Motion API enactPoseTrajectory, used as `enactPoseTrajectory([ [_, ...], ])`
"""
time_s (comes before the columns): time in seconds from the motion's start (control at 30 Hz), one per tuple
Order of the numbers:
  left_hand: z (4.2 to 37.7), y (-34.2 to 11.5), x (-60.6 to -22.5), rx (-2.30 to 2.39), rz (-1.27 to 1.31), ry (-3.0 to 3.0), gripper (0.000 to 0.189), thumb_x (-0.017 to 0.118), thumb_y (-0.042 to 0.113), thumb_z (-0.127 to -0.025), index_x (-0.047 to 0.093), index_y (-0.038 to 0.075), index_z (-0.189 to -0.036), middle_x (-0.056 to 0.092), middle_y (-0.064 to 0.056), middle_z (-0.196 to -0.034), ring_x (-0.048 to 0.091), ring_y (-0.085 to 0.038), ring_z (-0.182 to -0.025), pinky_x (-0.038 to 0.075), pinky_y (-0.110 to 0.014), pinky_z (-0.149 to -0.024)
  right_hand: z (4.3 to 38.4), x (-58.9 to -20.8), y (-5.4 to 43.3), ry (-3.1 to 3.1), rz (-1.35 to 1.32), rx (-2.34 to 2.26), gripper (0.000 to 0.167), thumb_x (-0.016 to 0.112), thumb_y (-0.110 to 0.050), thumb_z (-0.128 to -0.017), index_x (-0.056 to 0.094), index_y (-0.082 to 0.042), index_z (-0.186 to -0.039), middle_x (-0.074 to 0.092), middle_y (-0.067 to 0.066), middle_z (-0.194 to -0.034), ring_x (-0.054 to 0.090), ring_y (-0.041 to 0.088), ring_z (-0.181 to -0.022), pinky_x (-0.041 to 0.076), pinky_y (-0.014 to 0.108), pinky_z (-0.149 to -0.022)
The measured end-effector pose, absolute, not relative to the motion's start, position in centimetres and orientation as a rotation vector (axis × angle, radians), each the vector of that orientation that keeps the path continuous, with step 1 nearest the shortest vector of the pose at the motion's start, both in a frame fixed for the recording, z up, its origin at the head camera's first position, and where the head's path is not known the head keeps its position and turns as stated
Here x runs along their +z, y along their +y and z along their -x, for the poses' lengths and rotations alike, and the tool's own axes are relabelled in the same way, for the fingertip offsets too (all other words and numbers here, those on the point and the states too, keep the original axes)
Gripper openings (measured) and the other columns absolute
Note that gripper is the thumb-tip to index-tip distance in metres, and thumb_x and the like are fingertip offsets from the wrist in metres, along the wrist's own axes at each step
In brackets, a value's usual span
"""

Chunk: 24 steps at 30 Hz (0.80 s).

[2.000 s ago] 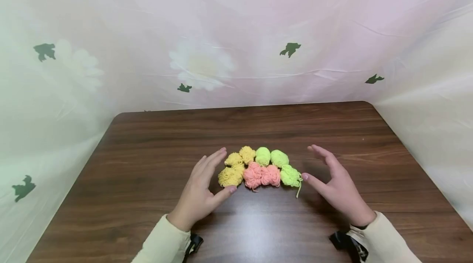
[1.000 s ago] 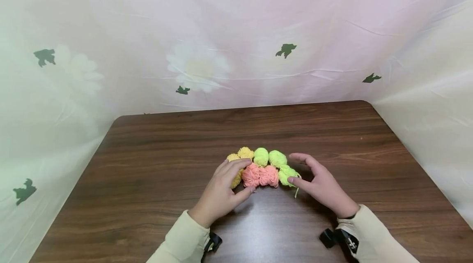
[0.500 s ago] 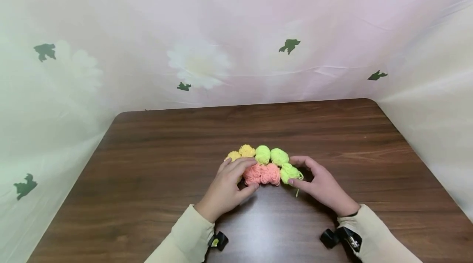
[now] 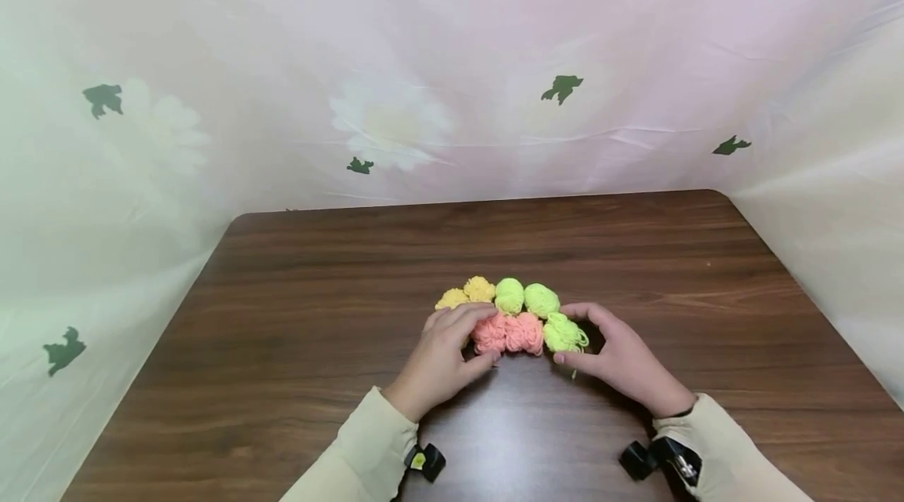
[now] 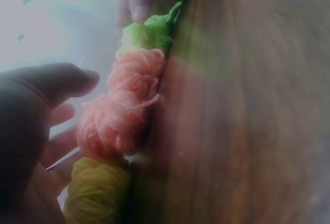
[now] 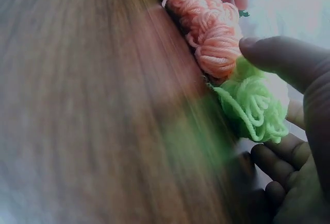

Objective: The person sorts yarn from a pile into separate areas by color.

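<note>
Head view shows the left hand (image 4: 442, 361) and right hand (image 4: 631, 361) spread around opposite ends of a yarn cluster (image 4: 514, 329) on the tabletop (image 4: 332, 290). Uneven squeezing could buckle its rows; a snagged green strand (image 6: 235, 108) could unravel. Looped pink bundles (image 4: 524, 332) sit before rounder yellow balls (image 4: 479, 289) and green balls (image 4: 510, 296).

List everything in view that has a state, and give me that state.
Front green ball: loosely wound, strand trailing
Back green balls: neatly wound, rounded
Pink yarn: loosely bunched
Yellow yarn: wound, partly hidden in the head view
Left hand: thumb and fingers apart, beside the pink yarn
Right hand: thumb and fingers apart, around the front green ball
Cloth: hanging, creased
</note>
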<state>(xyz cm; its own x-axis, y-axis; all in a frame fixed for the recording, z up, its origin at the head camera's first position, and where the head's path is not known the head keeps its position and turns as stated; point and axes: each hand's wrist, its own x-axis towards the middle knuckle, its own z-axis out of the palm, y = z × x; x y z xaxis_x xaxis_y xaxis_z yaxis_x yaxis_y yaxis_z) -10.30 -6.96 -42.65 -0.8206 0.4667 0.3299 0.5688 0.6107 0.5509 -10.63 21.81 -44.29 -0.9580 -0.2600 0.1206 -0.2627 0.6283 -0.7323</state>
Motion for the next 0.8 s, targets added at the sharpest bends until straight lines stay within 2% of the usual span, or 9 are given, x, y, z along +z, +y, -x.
enactPoseTrajectory([
  [0.17, 10.52, -6.96, -42.83, -0.963, 0.861, -2.695, 0.053, 0.079, 0.025, -0.086, 0.061, 0.015, -0.135, 0.059, 0.003, -0.138, 0.053, -0.015, -0.131, 0.033, -0.048, -0.111, 10.69, -44.25, 21.75, -2.815, -0.478, 1.231, 0.057, 0.088, -0.030, -0.078, 0.063, -0.012, -0.126, 0.065, 0.004, -0.124, 0.056, 0.028, -0.122, 0.039, 0.049, -0.102],
  [0.5, 10.82, -6.84, -43.04, -0.912, 0.881, -2.676, 0.048, 0.077, 0.029, -0.089, 0.063, 0.015, -0.133, 0.062, 0.003, -0.135, 0.056, -0.015, -0.127, 0.037, -0.045, -0.106, 10.68, -44.39, 21.78, -2.793, -0.503, 1.207, 0.047, 0.086, -0.016, -0.080, 0.064, -0.015, -0.121, 0.065, 0.000, -0.121, 0.057, 0.023, -0.118, 0.041, 0.032, -0.099],
  [0.8, 10.90, -6.90, -43.23, -0.924, 0.874, -2.699, 0.048, 0.076, 0.030, -0.090, 0.063, 0.017, -0.134, 0.062, 0.004, -0.135, 0.056, -0.017, -0.127, 0.039, -0.047, -0.103, 10.56, -44.42, 21.89, -2.762, -0.439, 1.275, 0.041, 0.084, -0.014, -0.081, 0.064, -0.016, -0.118, 0.067, 0.000, -0.118, 0.058, 0.022, -0.115, 0.042, 0.029, -0.096],
])
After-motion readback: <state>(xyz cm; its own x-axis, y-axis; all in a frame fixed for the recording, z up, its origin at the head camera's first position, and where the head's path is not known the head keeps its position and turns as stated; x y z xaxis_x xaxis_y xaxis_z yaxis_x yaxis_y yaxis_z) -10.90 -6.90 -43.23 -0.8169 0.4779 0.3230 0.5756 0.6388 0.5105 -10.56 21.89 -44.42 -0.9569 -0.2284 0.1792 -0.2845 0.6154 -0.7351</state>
